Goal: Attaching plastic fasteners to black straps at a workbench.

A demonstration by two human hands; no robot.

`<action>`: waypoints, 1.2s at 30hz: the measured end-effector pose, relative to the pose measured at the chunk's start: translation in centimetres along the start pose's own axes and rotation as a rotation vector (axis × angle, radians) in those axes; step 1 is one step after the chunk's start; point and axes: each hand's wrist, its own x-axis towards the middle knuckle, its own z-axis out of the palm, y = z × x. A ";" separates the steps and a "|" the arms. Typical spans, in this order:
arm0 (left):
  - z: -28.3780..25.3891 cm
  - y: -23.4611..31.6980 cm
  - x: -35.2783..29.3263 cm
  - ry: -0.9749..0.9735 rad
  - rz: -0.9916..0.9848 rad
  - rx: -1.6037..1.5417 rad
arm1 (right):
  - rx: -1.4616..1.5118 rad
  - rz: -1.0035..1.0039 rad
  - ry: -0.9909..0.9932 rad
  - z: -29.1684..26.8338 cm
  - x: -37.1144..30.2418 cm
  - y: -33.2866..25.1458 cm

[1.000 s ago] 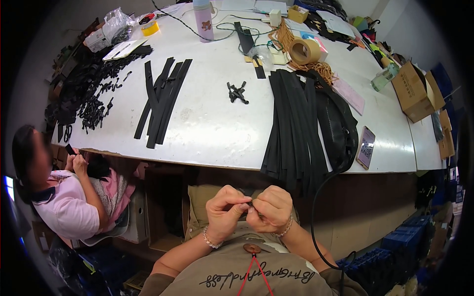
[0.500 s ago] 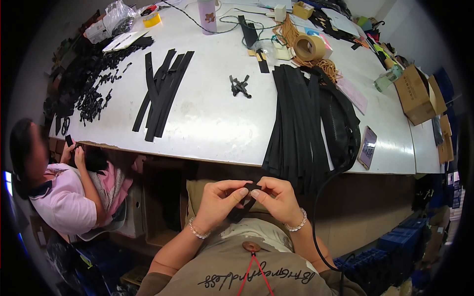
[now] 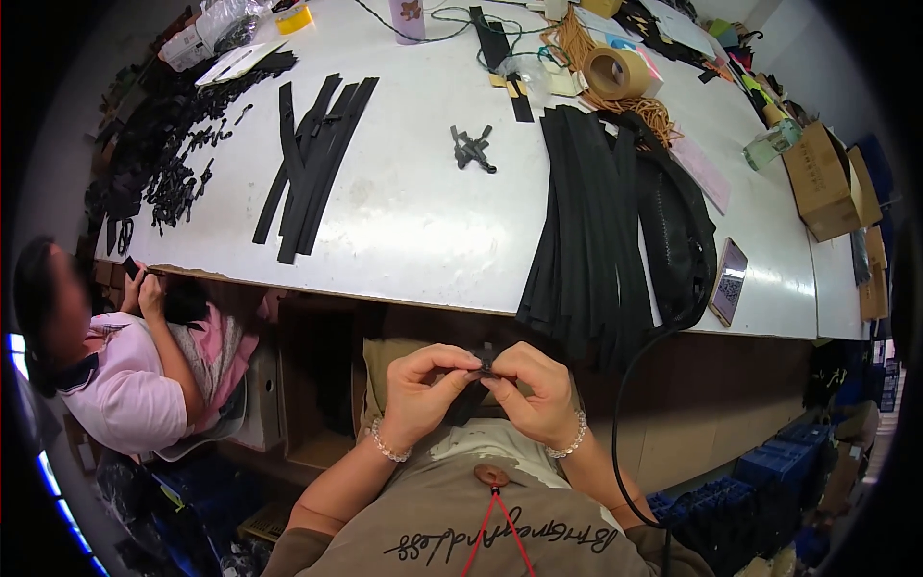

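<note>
My left hand [image 3: 420,392] and my right hand [image 3: 535,387] meet in front of my body, beyond the table's near edge. Their thumbs and forefingers pinch one end of a black zipper strip [image 3: 468,404], which hangs down between them toward my lap. A small dark piece [image 3: 487,353], perhaps a zipper slider, sticks up at the fingertips; the fingers partly hide it. Ahead on the table, a few small black zipper pulls [image 3: 474,152] lie in a little heap. Long black strips [image 3: 577,221] are bundled to the right, overhanging the edge. More zipper strips [image 3: 312,173] lie crossed at left.
A black bag [image 3: 673,240] and a phone [image 3: 730,281] lie right of the bundle on the white table [image 3: 423,260]. A black cable [image 3: 623,385] runs down past my right arm. At left, a co-worker [image 3: 125,375] sits near a pile of black pulls [image 3: 178,178].
Both hands have closed in tighter on the strip's end, and a small dark piece now shows above the fingertips. The view has shifted slightly, so the tabletop things sit higher.
</note>
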 end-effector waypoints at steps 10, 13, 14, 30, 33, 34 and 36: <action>-0.6 -2.0 1.0 0.038 -0.509 -0.104 | 0.413 0.531 0.080 1.1 -1.3 4.2; -1.1 -4.6 1.7 0.052 -0.623 -0.170 | 0.746 0.737 0.162 2.0 -1.9 7.0; -1.1 -5.0 1.9 0.085 -0.691 -0.229 | 0.749 0.744 0.162 2.3 -1.9 7.5; 0.0 -5.3 3.8 0.192 -0.747 -0.367 | 1.028 0.998 0.338 2.9 -1.1 8.7; 0.4 -5.3 3.7 0.209 -0.714 -0.293 | 0.985 0.981 0.372 3.0 -1.0 8.4; 0.5 -5.3 3.8 0.222 -0.683 -0.280 | 0.967 0.956 0.377 3.1 -1.0 8.4; 0.6 -5.6 3.7 0.236 -0.656 -0.265 | 0.933 0.933 0.403 3.4 -1.1 8.5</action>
